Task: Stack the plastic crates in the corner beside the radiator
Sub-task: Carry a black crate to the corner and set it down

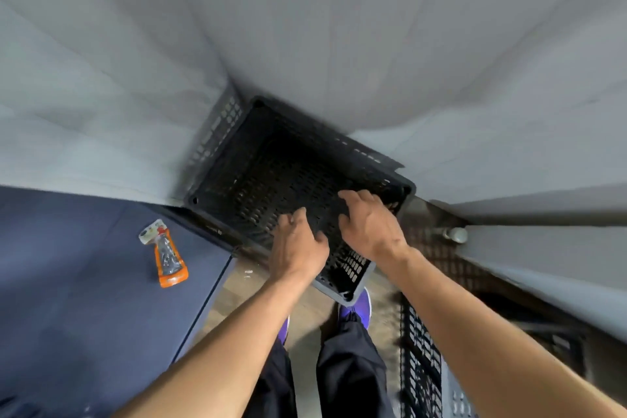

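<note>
Both hands, left hand and right hand, press with loose, half-open grip, holding nothing, on the dark plastic crate in the far wall corner, likely seating it onto a paler crate beneath.

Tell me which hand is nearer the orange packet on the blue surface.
Left. The left hand rests on the dark crate just right of the orange packet; the right hand sits farther right on the crate.

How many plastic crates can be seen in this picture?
2: one black crate in the corner under both hands, another crate at lower right on the floor. More may be hidden beneath the first.
</note>
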Available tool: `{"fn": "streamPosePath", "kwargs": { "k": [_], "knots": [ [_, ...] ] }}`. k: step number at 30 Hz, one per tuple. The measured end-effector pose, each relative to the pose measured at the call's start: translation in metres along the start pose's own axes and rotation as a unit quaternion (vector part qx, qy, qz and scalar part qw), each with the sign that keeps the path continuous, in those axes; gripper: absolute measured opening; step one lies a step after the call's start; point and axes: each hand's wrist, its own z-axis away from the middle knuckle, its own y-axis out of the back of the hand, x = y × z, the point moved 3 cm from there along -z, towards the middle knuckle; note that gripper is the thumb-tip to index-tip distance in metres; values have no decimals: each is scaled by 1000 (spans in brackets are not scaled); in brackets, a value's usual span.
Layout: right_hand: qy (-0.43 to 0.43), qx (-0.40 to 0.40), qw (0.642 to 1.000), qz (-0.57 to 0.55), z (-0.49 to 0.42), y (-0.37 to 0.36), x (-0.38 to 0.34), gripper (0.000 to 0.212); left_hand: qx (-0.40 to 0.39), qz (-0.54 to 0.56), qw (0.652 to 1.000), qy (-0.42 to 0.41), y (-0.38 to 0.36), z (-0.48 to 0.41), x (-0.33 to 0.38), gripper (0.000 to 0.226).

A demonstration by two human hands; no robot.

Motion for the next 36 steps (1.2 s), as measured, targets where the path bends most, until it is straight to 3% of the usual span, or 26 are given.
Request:
{"fn": "streamPosePath", "kwargs": {
  "k": [4, 11, 19, 28, 36],
  "knots": [
    [-67, 49, 994, -73, 52, 13, 17, 38, -32, -29, 997, -63, -3, 35, 29, 52],
    [-191, 114, 964, -144, 151, 13, 46, 28, -97, -90, 980, -149, -21, 105, 50, 42],
    [-328, 163, 910, -195, 286, -29, 99, 41, -133, -218, 929, -267, -88, 193, 56, 38],
    [-384, 188, 880, -206, 408, -92, 174, 43, -144, -335, 855, -368, -186, 288, 62, 39],
    [-408, 171, 874, -204, 507, -148, 255, 43, -142, -409, 817, -382, -266, 371, 56, 41]
  ]
}}
